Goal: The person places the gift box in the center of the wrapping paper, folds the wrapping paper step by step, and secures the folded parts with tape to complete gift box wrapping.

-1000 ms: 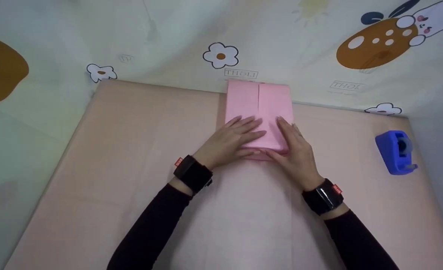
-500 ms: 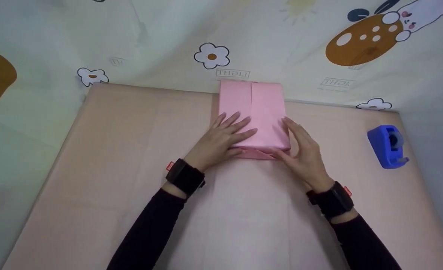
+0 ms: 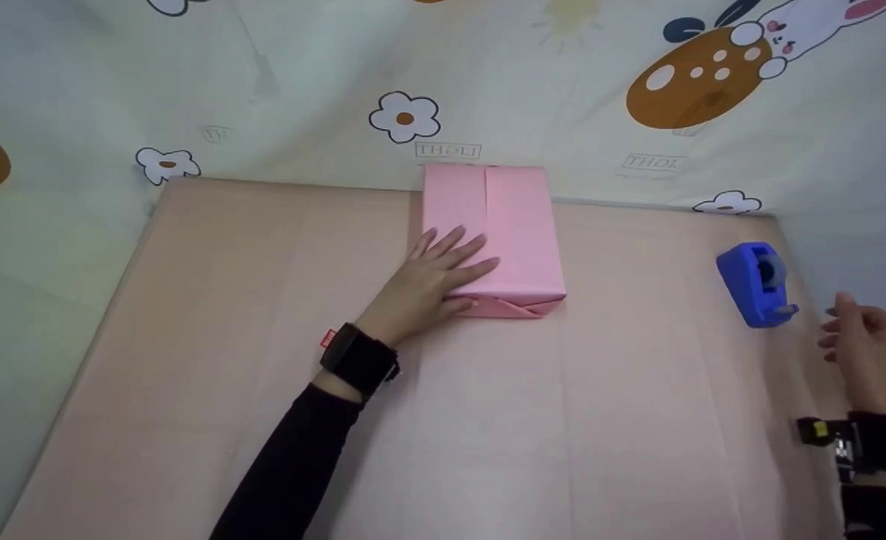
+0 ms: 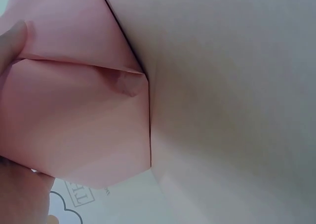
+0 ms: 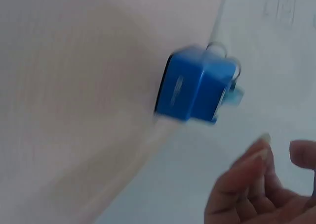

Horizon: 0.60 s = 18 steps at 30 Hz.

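Observation:
A box wrapped in pink paper (image 3: 521, 232) lies at the table's far edge, a seam running down its top. My left hand (image 3: 435, 277) rests on its near left part, fingers spread and straight, thumb at the near end. That end shows a folded flap (image 4: 64, 31) in the left wrist view, with a small shiny, clear patch (image 4: 129, 85) beneath the flap's edge. Over by the right table edge, my right hand (image 3: 870, 352) is held with loosely bent fingers and nothing in them. Just left of it stands a blue tape dispenser (image 3: 746, 285), apart from the fingers.
The table wears a pale pink cover (image 3: 488, 420). Behind it hangs a light curtain (image 3: 300, 90) printed with flowers and a rabbit, coming down close to the table's back edge. Both wrists carry black straps (image 3: 360, 360).
My right hand has left the box's near right corner and moved far right, beside the tape dispenser. My left hand stays on the box. The whole scene has shifted slightly left in view.

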{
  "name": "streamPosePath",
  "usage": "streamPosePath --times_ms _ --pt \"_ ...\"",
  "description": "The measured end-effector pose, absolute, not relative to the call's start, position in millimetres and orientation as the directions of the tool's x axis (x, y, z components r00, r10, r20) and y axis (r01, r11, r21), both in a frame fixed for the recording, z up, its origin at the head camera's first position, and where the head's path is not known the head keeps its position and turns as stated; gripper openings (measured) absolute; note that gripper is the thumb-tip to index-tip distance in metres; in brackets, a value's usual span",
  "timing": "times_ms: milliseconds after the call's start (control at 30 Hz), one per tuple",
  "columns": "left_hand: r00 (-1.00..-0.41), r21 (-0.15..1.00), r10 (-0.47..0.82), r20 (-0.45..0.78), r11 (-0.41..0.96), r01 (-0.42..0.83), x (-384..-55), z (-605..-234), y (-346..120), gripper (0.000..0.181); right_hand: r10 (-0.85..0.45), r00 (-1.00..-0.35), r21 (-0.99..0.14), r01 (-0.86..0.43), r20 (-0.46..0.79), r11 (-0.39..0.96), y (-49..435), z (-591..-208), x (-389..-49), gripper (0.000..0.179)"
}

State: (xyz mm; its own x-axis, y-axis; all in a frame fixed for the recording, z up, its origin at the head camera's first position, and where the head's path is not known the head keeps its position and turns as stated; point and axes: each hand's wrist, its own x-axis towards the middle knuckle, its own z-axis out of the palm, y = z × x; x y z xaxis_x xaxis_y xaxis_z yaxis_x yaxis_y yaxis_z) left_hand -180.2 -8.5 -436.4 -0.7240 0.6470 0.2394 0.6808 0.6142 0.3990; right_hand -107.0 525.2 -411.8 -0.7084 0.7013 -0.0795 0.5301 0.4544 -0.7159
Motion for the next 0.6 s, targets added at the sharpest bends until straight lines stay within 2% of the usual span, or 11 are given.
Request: streamPosePath --times_ms 67,167,333,467,600 --pt "-0.728 0.401 0.644 0.234 0.618 0.676 -179.8 -436.4 -8.4 0.059 0.657 -0.728 -0.641 0.602 -0.195 0.476 542.8 -414.6 -108.0 0.052" --pt "-0.734 0.403 0.64 0.227 0.625 0.669 -179.1 -436.4 -9.1 0.06 0.54 -0.779 -0.591 0.609 -0.32 0.529 555.5 -419.7 -113.7 0.079" --pt "-0.74 0.404 0.635 0.221 0.631 0.662 -178.5 -437.0 -9.0 0.06 0.371 -0.836 -0.595 0.549 -0.405 0.588 561.2 -424.9 -125.3 0.081" --pt "-0.738 0.395 0.639 0.219 0.633 0.666 -179.0 -436.5 -7.9 0.059 0.363 -0.836 -0.597 0.548 -0.411 0.586 560.0 -425.6 -132.4 0.078" --pt "-0.733 0.388 0.644 0.219 0.632 0.671 -179.4 -436.3 -7.7 0.059 0.336 -0.823 -0.612 0.566 -0.458 0.552 561.2 -426.1 -136.3 0.086"
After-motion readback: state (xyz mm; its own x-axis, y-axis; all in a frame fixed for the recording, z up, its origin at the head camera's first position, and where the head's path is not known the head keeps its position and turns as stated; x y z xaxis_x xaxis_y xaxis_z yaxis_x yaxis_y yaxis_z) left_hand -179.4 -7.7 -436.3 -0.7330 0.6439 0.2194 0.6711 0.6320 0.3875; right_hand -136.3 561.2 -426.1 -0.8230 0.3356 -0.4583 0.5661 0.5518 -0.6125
